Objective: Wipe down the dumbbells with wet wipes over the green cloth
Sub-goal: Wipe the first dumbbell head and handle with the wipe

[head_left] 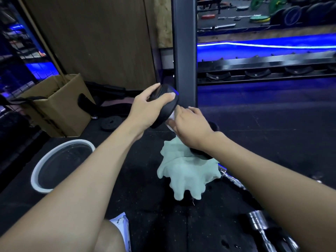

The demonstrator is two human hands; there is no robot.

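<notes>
Dumbbell held over the cloth and wiped

Nearest, a wipe pack lies by the knee; a white-rimmed basin is seen left, its contents unclear. The dumbbell is held tilted over the green cloth, its upper head gripped by the left hand, a wipe pressed to it by the curled right hand. Farther left, a cardboard box stands open.

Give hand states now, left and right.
Left hand: grips the upper dumbbell head.
Right hand: holds a white wipe against the dumbbell.
</notes>
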